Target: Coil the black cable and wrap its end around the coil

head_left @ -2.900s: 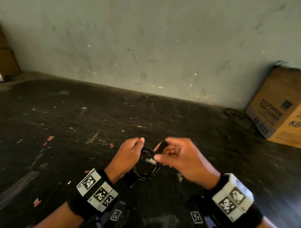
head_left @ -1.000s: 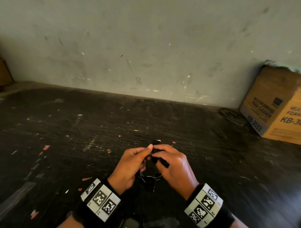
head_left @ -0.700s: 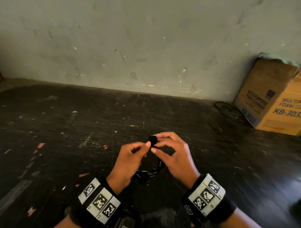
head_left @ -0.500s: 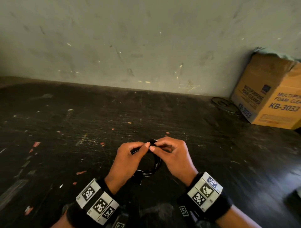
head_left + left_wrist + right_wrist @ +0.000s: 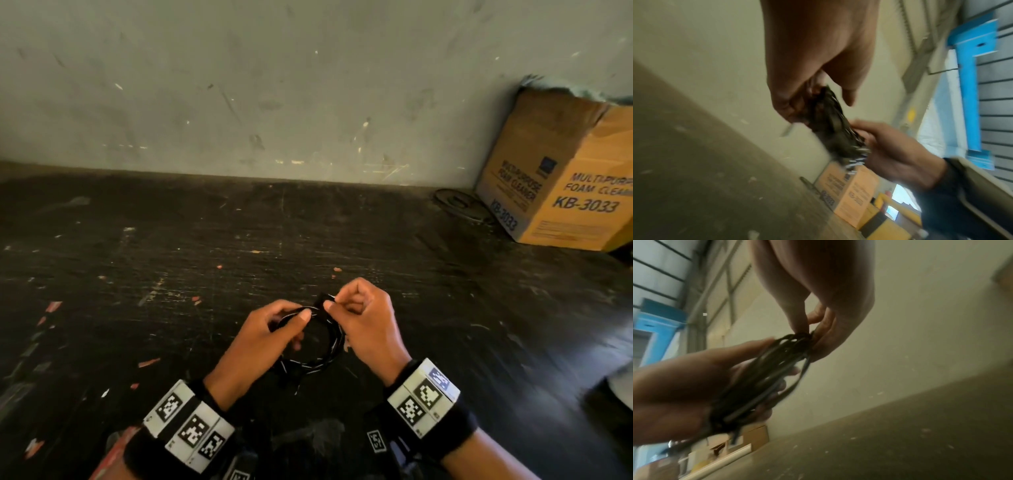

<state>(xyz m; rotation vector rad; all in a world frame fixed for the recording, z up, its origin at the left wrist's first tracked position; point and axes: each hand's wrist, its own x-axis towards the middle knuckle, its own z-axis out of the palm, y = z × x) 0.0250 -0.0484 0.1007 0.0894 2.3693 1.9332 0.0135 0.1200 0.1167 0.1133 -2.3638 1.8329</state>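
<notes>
The black cable (image 5: pixel 320 363) is wound into a small round coil held up between both hands above the dark table. My left hand (image 5: pixel 270 334) grips the coil's left side, thumb on top. My right hand (image 5: pixel 363 318) pinches the cable's black end (image 5: pixel 322 301) at the top of the coil. In the left wrist view the left hand (image 5: pixel 813 91) holds the blurred coil (image 5: pixel 832 126) and the right hand (image 5: pixel 900 151) meets it from the right. In the right wrist view the right hand (image 5: pixel 812 331) pinches the top of the coil (image 5: pixel 764 379), whose lower part lies in the left hand (image 5: pixel 684 392).
A scratched dark table (image 5: pixel 171 274) runs to a grey wall (image 5: pixel 274 85). A cardboard box (image 5: pixel 561 178) marked KB-3033 stands at the back right, with a flat dark ring (image 5: pixel 455 204) lying beside it. Small red and white scraps dot the table's left part.
Both hands have stayed together on the coil. The right hand has turned the cable's end over the top of the coil, and the view has shifted left.
</notes>
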